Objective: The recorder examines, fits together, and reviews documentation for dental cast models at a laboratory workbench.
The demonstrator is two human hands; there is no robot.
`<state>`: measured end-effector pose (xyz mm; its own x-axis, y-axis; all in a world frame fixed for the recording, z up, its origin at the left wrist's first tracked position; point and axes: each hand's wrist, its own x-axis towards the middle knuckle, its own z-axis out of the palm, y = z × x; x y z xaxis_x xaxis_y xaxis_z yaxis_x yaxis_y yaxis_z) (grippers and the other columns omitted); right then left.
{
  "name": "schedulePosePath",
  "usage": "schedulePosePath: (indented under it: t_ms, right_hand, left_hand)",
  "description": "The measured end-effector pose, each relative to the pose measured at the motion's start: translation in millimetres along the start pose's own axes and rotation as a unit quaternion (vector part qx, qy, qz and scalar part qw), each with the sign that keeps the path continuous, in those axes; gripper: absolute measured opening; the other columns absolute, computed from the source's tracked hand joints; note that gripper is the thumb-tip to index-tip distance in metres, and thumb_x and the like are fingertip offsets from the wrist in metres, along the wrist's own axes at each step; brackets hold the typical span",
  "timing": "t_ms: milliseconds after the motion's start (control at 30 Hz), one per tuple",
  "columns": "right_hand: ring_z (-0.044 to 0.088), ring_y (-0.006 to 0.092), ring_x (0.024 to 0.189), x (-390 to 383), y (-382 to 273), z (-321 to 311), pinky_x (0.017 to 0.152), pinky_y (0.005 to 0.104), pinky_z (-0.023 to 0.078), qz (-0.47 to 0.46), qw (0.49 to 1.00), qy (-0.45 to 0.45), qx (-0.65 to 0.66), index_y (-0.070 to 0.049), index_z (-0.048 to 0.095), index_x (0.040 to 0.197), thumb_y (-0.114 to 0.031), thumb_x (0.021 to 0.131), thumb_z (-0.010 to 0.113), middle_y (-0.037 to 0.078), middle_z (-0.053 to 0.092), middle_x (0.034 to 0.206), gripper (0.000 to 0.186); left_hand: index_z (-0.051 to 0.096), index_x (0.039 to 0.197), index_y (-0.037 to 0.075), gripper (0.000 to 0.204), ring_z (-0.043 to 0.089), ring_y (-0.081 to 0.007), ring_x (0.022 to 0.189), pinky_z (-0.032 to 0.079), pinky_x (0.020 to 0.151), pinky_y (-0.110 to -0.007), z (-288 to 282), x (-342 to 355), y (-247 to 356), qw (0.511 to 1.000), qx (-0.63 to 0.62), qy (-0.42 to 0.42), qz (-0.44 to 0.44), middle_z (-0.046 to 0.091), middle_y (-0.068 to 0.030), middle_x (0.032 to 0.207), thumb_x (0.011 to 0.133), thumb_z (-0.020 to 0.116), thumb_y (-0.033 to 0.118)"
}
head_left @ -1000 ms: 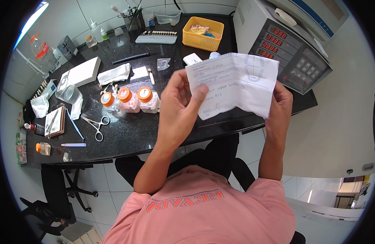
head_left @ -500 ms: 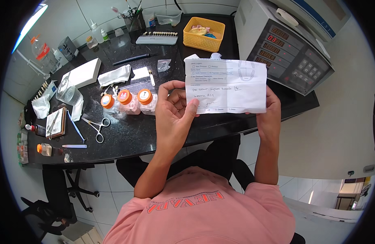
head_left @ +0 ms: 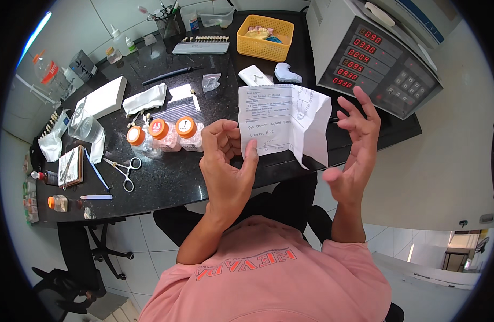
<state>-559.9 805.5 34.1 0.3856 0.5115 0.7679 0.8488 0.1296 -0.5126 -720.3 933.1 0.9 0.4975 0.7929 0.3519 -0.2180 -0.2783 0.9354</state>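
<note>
My left hand [head_left: 225,169] pinches the lower left edge of a creased paper form [head_left: 266,115] between thumb and fingers. Printed lines, handwriting and a tooth-arch drawing cover the sheet, and its right part bends back along a fold. My right hand [head_left: 358,147] is off the paper, to its right, with fingers apart and nothing in them. Just beyond the form lie a pale blue dental cast piece [head_left: 288,73] and a white block-like piece [head_left: 255,75]. Left of my left hand stand three jars with orange lids, the nearest being the clear jar [head_left: 191,140].
On the black countertop [head_left: 166,190] lie scissor-handled forceps [head_left: 130,174], a tooth shade guide [head_left: 201,47] and a black pen-like tool [head_left: 169,77]. A yellow basket [head_left: 264,51] stands at the back. At right is a machine with red digit displays [head_left: 359,59].
My right hand has let go of the form and opened out to the right. The sheet's right side has folded back, and the cast piece behind it shows more.
</note>
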Motion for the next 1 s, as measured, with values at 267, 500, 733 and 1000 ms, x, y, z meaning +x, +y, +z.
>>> schedulePosePath:
  t_ms: [267, 500, 733, 1000]
  right_hand:
    - [0.060, 0.0160, 0.096, -9.0, -21.3, 23.2, 0.079, 0.0280, 0.048, 0.109, 0.993, 0.023, 0.036, -0.003, 0.042, 0.109, -0.022, 0.072, 0.085, 0.016, 0.054, 0.118, 0.060]
    - [0.063, 0.0120, 0.084, -9.3, -14.0, 16.3, 0.078, 0.0244, 0.049, 0.259, 0.952, 0.046, 0.158, -0.001, 0.042, 0.118, -0.003, 0.084, 0.068, 0.010, 0.063, 0.092, 0.044]
    - [0.063, 0.0114, 0.087, -11.8, -1.3, 8.1, 0.079, 0.0229, 0.050, 0.292, 0.927, 0.068, 0.227, 0.000, 0.040, 0.126, -0.003, 0.085, 0.069, 0.010, 0.063, 0.095, 0.050]
    - [0.063, 0.0116, 0.090, -16.5, 4.0, 7.3, 0.080, 0.0232, 0.050, 0.307, 0.911, 0.085, 0.262, 0.003, 0.046, 0.126, -0.006, 0.085, 0.070, 0.010, 0.063, 0.098, 0.049]
  left_hand:
    - [0.044, 0.116, -0.001, 0.041, 0.065, -0.0131, 0.079, 0.053, 0.071, -0.025, 4.6, 0.0, -1.5, 0.998, 0.023, 0.029, 0.055, 0.063, -0.0107, 0.089, 0.082, 0.066, -0.006]
    - [0.042, 0.120, -0.002, 0.040, 0.064, -0.0126, 0.084, 0.053, 0.073, -0.023, -0.2, 1.7, 2.4, 0.999, -0.031, 0.016, 0.005, 0.062, -0.0117, 0.093, 0.085, 0.062, -0.005]
    - [0.039, 0.126, -0.002, 0.044, 0.062, -0.0113, 0.086, 0.052, 0.077, -0.022, -4.5, 2.7, 3.5, 0.997, -0.078, 0.000, -0.029, 0.060, -0.0107, 0.095, 0.088, 0.061, -0.004]
    - [0.039, 0.127, -0.002, 0.044, 0.061, -0.0103, 0.088, 0.051, 0.079, -0.022, -6.6, 3.7, 3.5, 0.995, -0.092, -0.023, -0.043, 0.060, -0.0098, 0.097, 0.089, 0.060, -0.003]
